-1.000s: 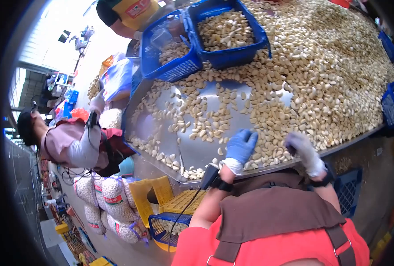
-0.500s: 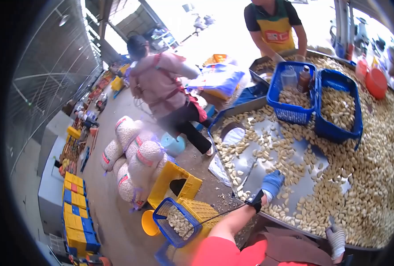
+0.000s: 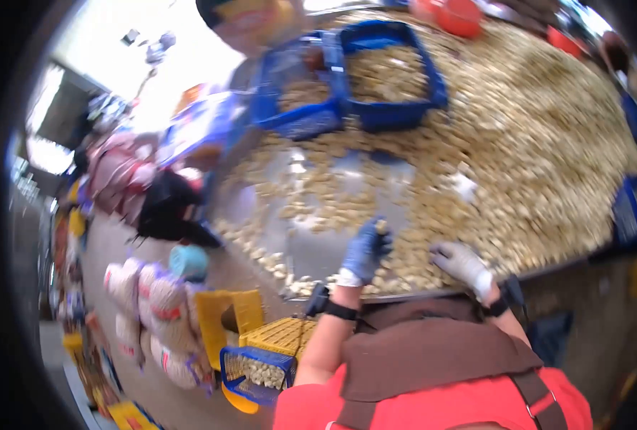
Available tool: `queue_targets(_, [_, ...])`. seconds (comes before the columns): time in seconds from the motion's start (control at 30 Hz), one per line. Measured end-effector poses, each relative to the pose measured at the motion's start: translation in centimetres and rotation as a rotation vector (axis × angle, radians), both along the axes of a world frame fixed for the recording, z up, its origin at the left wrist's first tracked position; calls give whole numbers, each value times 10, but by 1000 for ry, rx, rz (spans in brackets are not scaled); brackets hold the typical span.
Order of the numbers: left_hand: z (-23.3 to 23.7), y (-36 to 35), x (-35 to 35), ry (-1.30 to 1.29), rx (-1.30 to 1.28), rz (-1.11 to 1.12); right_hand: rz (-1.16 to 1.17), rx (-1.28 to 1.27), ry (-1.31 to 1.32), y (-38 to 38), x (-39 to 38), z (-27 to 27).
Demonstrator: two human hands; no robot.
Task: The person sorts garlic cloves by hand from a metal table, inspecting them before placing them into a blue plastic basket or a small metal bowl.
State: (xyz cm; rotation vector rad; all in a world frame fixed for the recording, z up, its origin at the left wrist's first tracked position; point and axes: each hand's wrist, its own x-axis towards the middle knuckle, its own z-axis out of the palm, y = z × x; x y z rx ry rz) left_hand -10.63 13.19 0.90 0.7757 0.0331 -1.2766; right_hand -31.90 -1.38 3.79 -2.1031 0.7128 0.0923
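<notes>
At the near edge of the metal table (image 3: 318, 247), a single garlic clove (image 3: 380, 226) is seen at the fingertips of the left hand (image 3: 365, 249), which is covered by a blue glove. The clove is pinched between the gloved fingers (image 3: 375, 240) and is held just above the scattered cloves on the bare metal. The picture is smeared by motion, so its long axis and the way it points cannot be told. The left forearm is raised from the body towards the table, with the wrist bent slightly and the fingers turned away from the person; a black band (image 3: 340, 310) is worn on that wrist.

The right hand (image 3: 461, 261), in a pale glove, is laid low over the cloves just beside the table's front rim, with the palm turned down and the fingers directed to the left, towards the other hand. Whether anything is gripped in it cannot be told through the blur.

Beyond both hands, the table is covered by a wide heap of garlic (image 3: 526, 143), thick on the right and thin on the left. Two blue baskets (image 3: 386, 115) with cloves in them are set side by side at the far end, and another blue basket (image 3: 633, 211) is hung at the right rim. A co-worker in pink (image 3: 125, 179) is seen bent over at the left. On the floor below, a yellow crate (image 3: 225, 315), a floor basket (image 3: 254, 369) holding cloves and filled sacks (image 3: 153, 315) are gathered together.
</notes>
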Motion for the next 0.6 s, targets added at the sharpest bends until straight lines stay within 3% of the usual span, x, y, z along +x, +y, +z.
queue_targets(0.13, [3,-5,-9,-154,13,-52,-131,132,83,-10,-30,-6])
queue_targets(0.27, [7,-11,-11,-70,13,-137,-290,-9,55,-13,-64,-13])
queue_targets(0.37, [38,-24,-30,-84,-14,-233,-439,140,122,-17,-77,5])
queue_targets(0.4, [30,-32,-36,-77,-20,-253,-423,27,87,-18,-82,-5])
queue_targets(0.47, [9,-46,-45,-301,144,-584,-351,-106,96,-20,-82,-8])
queue_targets(0.5, [34,-56,-63,-418,257,-683,-337,-134,108,-20,-77,-5])
queue_targets(0.53, [32,-64,-79,-635,353,-805,-321,-160,118,-20,-70,-3])
queue_targets(0.6, [-12,-55,-98,-1358,241,-954,-334,-204,101,-24,-62,-8])
